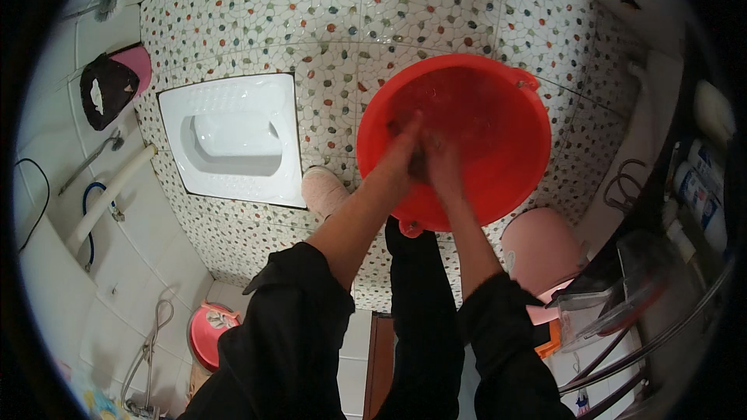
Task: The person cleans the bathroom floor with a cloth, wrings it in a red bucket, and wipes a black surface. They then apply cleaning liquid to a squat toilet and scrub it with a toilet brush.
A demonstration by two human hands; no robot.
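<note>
A large round red plastic basin (508,169) rests on the floor in front of me, with what looks like water inside. My left hand (407,143) reaches into it from the lower left, fingers pointing away from me. Close beside it, my right hand (442,157) is blurred, and the two hands nearly touch. A dark patch (418,168) shows between them; whether it is a cloth or a shadow, I cannot tell. Both hands' fingertips are hard to make out.
To the left, a white ceramic squat toilet (233,184) is set into the pebble-patterned tile floor (327,99). My slipper (324,191) stands beside it. A pink bucket (540,248) is right of the basin, below a dark counter holding bottles (697,198). Pink basins (205,335) lie lower left.
</note>
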